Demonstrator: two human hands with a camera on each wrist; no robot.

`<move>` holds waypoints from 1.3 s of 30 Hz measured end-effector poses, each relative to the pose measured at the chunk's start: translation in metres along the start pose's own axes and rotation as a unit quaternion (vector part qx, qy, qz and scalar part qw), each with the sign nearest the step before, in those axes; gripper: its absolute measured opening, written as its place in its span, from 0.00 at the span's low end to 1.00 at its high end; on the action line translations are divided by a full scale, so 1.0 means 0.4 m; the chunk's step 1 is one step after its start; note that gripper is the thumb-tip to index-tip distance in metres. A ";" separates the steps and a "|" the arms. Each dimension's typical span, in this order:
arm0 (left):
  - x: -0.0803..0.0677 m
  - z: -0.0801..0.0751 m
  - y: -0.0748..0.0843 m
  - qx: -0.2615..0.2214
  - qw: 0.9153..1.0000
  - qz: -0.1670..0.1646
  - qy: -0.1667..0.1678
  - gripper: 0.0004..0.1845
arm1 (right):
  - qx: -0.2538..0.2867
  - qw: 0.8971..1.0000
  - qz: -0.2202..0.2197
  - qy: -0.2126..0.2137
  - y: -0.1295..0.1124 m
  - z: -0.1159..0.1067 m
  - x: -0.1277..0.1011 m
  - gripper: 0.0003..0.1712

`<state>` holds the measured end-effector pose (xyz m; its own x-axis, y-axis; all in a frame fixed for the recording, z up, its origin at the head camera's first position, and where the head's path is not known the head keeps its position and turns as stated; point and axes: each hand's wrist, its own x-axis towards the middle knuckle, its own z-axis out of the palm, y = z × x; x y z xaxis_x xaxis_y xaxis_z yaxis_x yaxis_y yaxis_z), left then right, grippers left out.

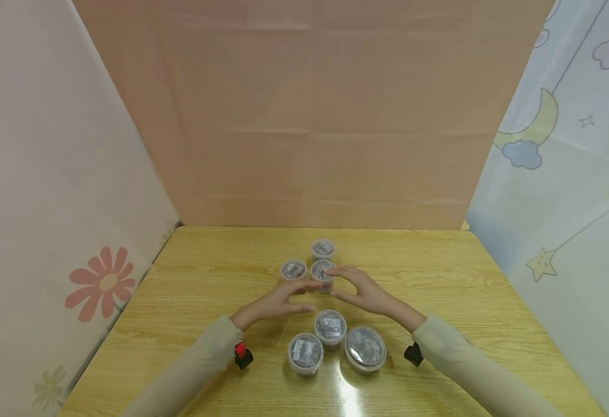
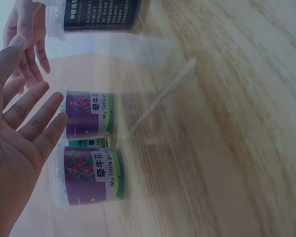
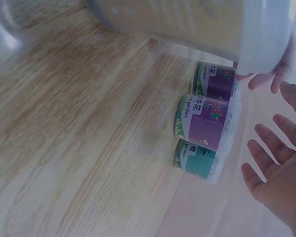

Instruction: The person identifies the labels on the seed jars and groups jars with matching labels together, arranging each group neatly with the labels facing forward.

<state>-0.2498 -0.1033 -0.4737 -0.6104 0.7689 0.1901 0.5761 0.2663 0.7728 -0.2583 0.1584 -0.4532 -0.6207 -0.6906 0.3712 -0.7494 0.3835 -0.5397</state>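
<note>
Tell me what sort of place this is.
Probably a screened-off tabletop recording booth: a wooden table walled by a plain tan backdrop and patterned side sheets, with small lidded tubs grouped between both hands.

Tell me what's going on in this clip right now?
A person reaches both hands toward a far cluster of three small lidded cups on a wooden table. The left hand and right hand are open, fingers straight, on either side of the nearest cup of that cluster; whether they touch it is unclear. Three more lidded cups stand closer to the person, between the forearms.
</note>
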 end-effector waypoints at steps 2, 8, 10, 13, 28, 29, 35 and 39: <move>0.000 0.002 -0.003 -0.001 1.000 -0.003 -0.002 0.32 | 0.003 1.000 0.004 -0.002 0.003 -0.001 -0.003 0.28; -0.001 0.011 0.008 -0.005 1.000 -0.012 -0.003 0.30 | 0.003 1.000 0.000 0.002 0.003 -0.003 -0.006 0.27; -0.003 0.010 0.027 -0.013 1.000 -0.021 -0.002 0.29 | 0.001 1.000 -0.006 0.003 0.000 -0.004 -0.008 0.27; -0.008 0.007 0.055 -0.031 0.999 -0.033 -0.003 0.28 | -0.001 1.000 -0.011 0.004 -0.007 -0.006 -0.010 0.27; -0.011 0.027 0.000 -0.019 0.999 -0.049 -0.014 0.32 | 0.012 1.000 -0.017 0.002 -0.007 0.006 -0.029 0.26; -0.011 0.028 0.000 -0.018 0.999 -0.048 -0.015 0.32 | 0.012 1.000 -0.016 0.002 -0.007 0.006 -0.030 0.26; -0.014 0.031 -0.004 -0.020 0.999 -0.046 -0.021 0.33 | 0.013 1.000 -0.012 0.000 -0.004 0.009 -0.034 0.26; -0.015 0.033 -0.006 -0.019 0.998 -0.049 -0.023 0.32 | 0.020 1.000 -0.018 -0.003 -0.005 0.010 -0.037 0.25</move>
<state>-0.2403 -0.1009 -0.4849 -0.6364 0.7666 0.0854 0.4930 0.3191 0.8094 -0.2465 0.1654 -0.4606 -0.5914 -0.7072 0.3873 -0.7618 0.3327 -0.5559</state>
